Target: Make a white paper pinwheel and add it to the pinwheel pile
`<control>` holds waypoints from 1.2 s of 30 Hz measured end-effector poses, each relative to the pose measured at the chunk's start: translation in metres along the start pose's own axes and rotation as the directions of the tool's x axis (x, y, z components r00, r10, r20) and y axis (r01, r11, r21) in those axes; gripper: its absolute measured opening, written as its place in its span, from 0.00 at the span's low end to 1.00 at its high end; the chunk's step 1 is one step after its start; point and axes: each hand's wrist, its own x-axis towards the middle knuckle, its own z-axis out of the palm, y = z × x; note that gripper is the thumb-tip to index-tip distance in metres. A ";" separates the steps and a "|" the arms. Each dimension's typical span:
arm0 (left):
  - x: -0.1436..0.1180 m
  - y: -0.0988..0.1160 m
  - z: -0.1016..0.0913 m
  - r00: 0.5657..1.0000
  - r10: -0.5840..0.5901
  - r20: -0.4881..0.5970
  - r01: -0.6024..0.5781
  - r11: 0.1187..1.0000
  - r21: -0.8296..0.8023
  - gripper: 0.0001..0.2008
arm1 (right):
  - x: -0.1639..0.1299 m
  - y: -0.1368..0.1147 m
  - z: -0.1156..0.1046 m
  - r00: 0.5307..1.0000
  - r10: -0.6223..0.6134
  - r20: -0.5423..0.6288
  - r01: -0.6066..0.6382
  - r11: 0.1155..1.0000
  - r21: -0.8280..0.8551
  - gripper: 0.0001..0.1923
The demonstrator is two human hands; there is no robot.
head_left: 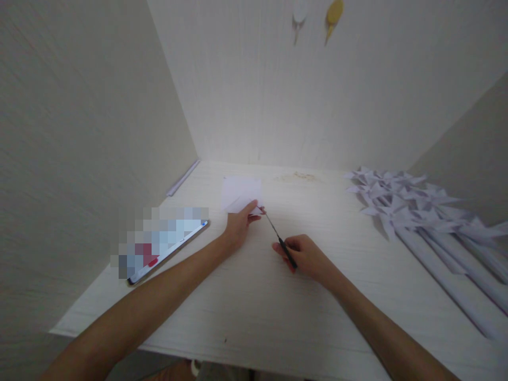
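A square sheet of white paper [241,190] lies near the back of the table. Its near corner is pinched by the closed fingers of my left hand [239,225]. Gripped in my right hand [307,256] is a thin-shafted tool with a black handle [282,243], like a small screwdriver or awl. The tool slants up and to the left, and its tip meets the fingertips of my left hand at the paper's edge. I cannot tell whether the tip goes into the paper.
At right lie several white paper pinwheels [400,203] on rolled paper sticks [440,283]. A phone or tablet [170,253] rests at left, its screen lit. Further back is a rolled paper stick [182,179]. Yellow [334,13] and white hooks [299,11] hang on the back wall.
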 end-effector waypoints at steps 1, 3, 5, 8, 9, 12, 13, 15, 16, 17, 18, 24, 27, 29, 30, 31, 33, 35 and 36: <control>0.000 0.000 0.000 1.000 -0.003 0.001 0.003 1.000 0.001 0.05 | 0.000 0.000 0.000 1.000 -0.001 0.004 0.001 1.000 0.001 0.25; 0.000 0.000 0.000 1.000 -0.014 -0.002 0.014 1.000 0.001 0.05 | 0.000 0.001 0.000 1.000 0.006 0.008 -0.006 1.000 -0.005 0.25; 0.000 0.000 0.001 1.000 -0.025 0.005 0.025 1.000 -0.003 0.05 | 0.000 0.001 -0.001 1.000 0.009 0.010 -0.009 1.000 -0.013 0.25; 0.000 0.000 0.001 0.999 -0.028 0.019 0.028 1.000 -0.007 0.05 | -0.002 0.000 -0.002 1.000 -0.005 0.002 0.005 1.000 -0.007 0.24; 0.000 0.000 0.000 0.999 -0.023 0.022 0.024 1.000 -0.004 0.05 | -0.002 -0.001 -0.001 1.000 -0.012 -0.007 0.012 1.000 0.011 0.23; 0.000 0.000 0.000 0.999 -0.002 0.040 0.001 1.000 0.013 0.05 | -0.003 -0.001 0.002 0.998 -0.030 -0.056 0.037 0.991 0.126 0.21; 0.000 0.000 -0.001 0.999 0.005 0.050 -0.006 1.000 0.018 0.05 | -0.002 -0.001 0.003 0.996 -0.035 -0.083 0.049 0.984 0.170 0.20; -0.001 -0.001 -0.002 0.998 0.013 0.066 -0.015 1.000 0.025 0.06 | -0.001 0.000 0.005 0.988 -0.044 -0.151 0.079 0.968 0.237 0.18; -0.001 -0.001 -0.002 0.997 0.017 0.077 -0.019 0.999 0.030 0.06 | 0.000 0.001 0.006 0.981 -0.043 -0.187 0.092 0.961 0.259 0.17; -0.001 -0.002 -0.003 0.996 0.022 0.087 -0.025 0.999 0.035 0.05 | 0.002 0.002 0.006 0.976 -0.039 -0.216 0.100 0.955 0.280 0.16; -0.002 -0.002 -0.003 0.995 0.028 0.101 -0.032 0.999 0.040 0.05 | 0.003 0.003 0.006 0.970 -0.029 -0.242 0.104 0.948 0.302 0.15; -0.006 -0.002 -0.003 0.990 0.008 0.140 -0.019 0.996 0.082 0.06 | 0.010 0.011 -0.006 0.926 0.040 -0.375 0.098 0.934 0.342 0.17; -0.007 -0.002 -0.003 0.987 -0.015 0.159 -0.003 0.994 0.108 0.05 | 0.016 0.017 -0.018 0.889 0.006 -0.457 0.127 0.957 0.260 0.18; -0.007 -0.002 -0.002 0.985 -0.018 0.169 -0.004 0.992 0.130 0.05 | 0.022 0.022 -0.029 0.895 -0.039 -0.443 0.119 0.981 0.154 0.19; -0.007 -0.002 -0.002 0.985 -0.020 0.171 -0.004 0.990 0.143 0.05 | 0.027 0.024 -0.036 0.889 -0.067 -0.453 0.109 0.992 0.068 0.19; -0.008 -0.002 -0.002 0.984 -0.023 0.175 -0.005 0.987 0.158 0.05 | 0.033 0.026 -0.043 0.877 -0.104 -0.469 0.091 0.995 -0.052 0.17; -0.008 -0.001 -0.001 0.983 -0.026 0.183 -0.008 0.983 0.186 0.05 | 0.048 0.029 -0.058 0.835 -0.142 -0.532 0.017 0.972 -0.233 0.14; -0.010 0.000 -0.001 0.980 -0.023 0.200 -0.019 0.978 0.206 0.05 | 0.067 0.030 -0.074 0.821 -0.152 -0.550 -0.022 0.955 -0.297 0.10; -0.010 0.001 0.000 0.977 -0.022 0.212 -0.025 0.976 0.216 0.05 | 0.077 0.030 -0.082 0.815 -0.158 -0.557 -0.043 0.943 -0.329 0.08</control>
